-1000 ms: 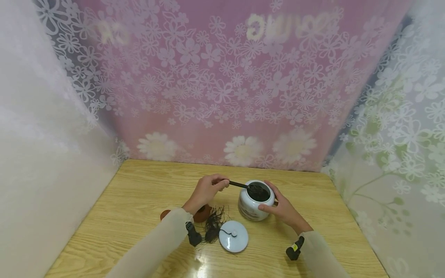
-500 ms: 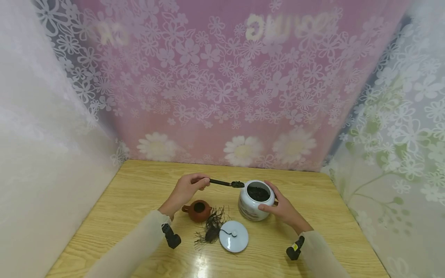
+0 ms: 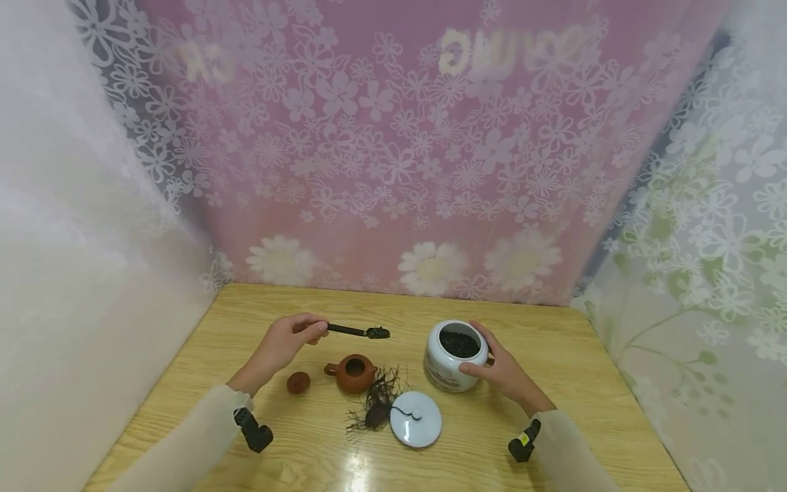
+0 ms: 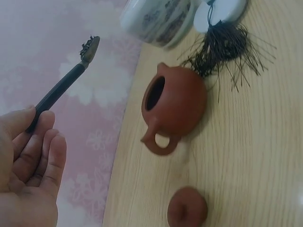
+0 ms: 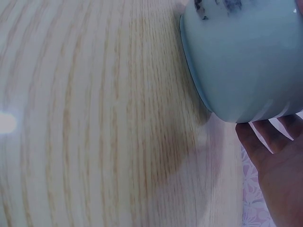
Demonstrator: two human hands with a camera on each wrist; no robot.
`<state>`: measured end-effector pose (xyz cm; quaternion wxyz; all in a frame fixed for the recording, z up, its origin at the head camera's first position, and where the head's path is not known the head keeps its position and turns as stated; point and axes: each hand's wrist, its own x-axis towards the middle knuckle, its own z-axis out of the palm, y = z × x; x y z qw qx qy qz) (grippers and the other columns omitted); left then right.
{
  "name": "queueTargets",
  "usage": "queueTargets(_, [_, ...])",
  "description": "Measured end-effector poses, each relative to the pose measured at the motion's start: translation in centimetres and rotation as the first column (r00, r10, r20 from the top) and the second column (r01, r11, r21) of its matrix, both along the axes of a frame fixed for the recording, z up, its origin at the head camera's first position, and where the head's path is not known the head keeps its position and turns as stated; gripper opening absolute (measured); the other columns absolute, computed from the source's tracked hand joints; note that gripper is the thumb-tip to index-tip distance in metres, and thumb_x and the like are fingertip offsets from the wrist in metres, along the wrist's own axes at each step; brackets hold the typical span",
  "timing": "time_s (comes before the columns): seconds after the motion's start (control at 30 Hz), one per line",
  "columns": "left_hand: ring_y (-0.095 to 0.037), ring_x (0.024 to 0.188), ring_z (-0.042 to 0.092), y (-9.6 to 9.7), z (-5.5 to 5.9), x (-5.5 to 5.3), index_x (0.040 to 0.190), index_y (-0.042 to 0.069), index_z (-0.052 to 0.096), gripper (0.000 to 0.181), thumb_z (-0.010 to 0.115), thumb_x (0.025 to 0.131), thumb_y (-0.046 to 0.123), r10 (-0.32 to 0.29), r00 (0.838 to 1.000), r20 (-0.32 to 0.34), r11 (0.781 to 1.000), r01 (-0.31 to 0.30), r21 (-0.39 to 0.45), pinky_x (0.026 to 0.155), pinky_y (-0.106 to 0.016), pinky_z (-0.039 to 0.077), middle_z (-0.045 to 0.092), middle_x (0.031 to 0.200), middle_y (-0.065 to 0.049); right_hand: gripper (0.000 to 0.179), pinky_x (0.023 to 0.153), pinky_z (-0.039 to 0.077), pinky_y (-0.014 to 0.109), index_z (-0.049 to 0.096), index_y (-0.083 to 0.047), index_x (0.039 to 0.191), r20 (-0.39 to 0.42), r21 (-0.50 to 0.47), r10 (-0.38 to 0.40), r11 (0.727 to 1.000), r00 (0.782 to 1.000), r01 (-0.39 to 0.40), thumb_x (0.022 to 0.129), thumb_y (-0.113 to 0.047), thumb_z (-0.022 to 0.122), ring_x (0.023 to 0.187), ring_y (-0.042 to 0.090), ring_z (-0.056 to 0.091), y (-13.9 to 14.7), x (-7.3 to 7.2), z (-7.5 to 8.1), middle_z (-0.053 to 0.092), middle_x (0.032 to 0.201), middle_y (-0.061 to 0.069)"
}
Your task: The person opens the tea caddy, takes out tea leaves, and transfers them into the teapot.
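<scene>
My left hand (image 3: pixel 294 339) pinches the dark handle of a tea scoop (image 3: pixel 347 330) between thumb and fingers. Dark tea leaves (image 4: pixel 88 46) lie heaped in the scoop's tip, held above and behind a small brown clay teapot (image 3: pixel 354 374). The teapot stands uncovered, its spout to the right and its handle to the left. My right hand (image 3: pixel 501 369) grips the right side of a white ceramic jar (image 3: pixel 453 369), thumb at the front and fingers around the back. Dark tea leaves (image 3: pixel 458 344) show inside the jar's mouth; its painted side appears in the left wrist view.
The teapot's round brown lid (image 3: pixel 298 383) lies left of the teapot. A white jar lid (image 3: pixel 416 419) with a dark cord rests in front of the jar, its dark tassel (image 3: pixel 380 404) spread beside the teapot. The wooden table (image 3: pixel 504 451) ends against a pink flowered curtain (image 3: pixel 369 171).
My left hand has lifted the scoop out of the jar with leaves on it and moved it left, over behind the teapot. The right hand keeps its place on the jar.
</scene>
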<state>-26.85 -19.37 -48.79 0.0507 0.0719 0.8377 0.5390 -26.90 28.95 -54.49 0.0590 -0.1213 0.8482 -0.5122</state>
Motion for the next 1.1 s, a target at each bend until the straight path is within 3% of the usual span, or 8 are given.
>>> queueTargets(0.23, [-0.030, 0.116, 0.074, -2.5, 0.3, 0.9, 0.136, 0.016, 0.075, 0.041, 0.068, 0.109, 0.046, -0.005, 1.000, 0.014, 0.998, 0.006, -0.067, 0.109, -0.058, 0.055, 0.079, 0.125, -0.007, 0.101, 0.124, 0.037, 0.069, 0.020, -0.027, 0.176, 0.001, 0.008, -0.005, 1.000, 1.000, 0.005, 0.098, -0.028, 0.085, 0.162, 0.052, 0.028, 0.0, 0.0, 0.0, 0.024, 0.180, 0.017])
queueTargets(0.47, [-0.034, 0.115, 0.073, -3.9, 0.2, 1.6, 0.138, 0.014, 0.074, 0.042, 0.068, 0.109, 0.044, -0.025, 0.999, 0.032, 0.992, 0.029, -0.123, 0.106, -0.058, 0.057, 0.079, 0.124, -0.005, 0.101, 0.123, 0.038, 0.069, 0.020, -0.030, 0.176, 0.000, -0.003, 0.003, 1.000, 1.000, -0.003, 0.099, -0.026, 0.085, 0.162, 0.052, 0.029, 0.1, -0.1, 0.0, 0.023, 0.180, 0.016])
queueTargets(0.93, [-0.030, 0.105, 0.071, -4.3, 0.5, 1.9, 0.131, 0.017, 0.077, 0.034, 0.067, 0.110, 0.042, -0.087, 0.996, -0.003, 0.971, 0.084, -0.226, 0.091, -0.046, 0.058, 0.079, 0.116, -0.001, 0.101, 0.123, 0.039, 0.068, 0.020, -0.030, 0.176, 0.008, -0.004, 0.001, 1.000, 1.000, -0.001, 0.098, -0.028, 0.085, 0.162, 0.051, 0.030, 0.1, -0.1, 0.1, 0.025, 0.179, 0.017])
queueTargets(1.1, [-0.021, 0.102, 0.072, -3.8, 1.1, 1.9, 0.131, 0.018, 0.077, 0.034, 0.068, 0.109, 0.042, -0.117, 0.992, -0.039, 0.954, 0.101, -0.282, 0.087, -0.043, 0.059, 0.080, 0.117, -0.002, 0.101, 0.123, 0.039, 0.068, 0.020, -0.029, 0.176, 0.007, -0.003, 0.002, 1.000, 1.000, -0.002, 0.098, -0.028, 0.085, 0.162, 0.052, 0.030, 0.1, -0.1, 0.1, 0.025, 0.179, 0.017])
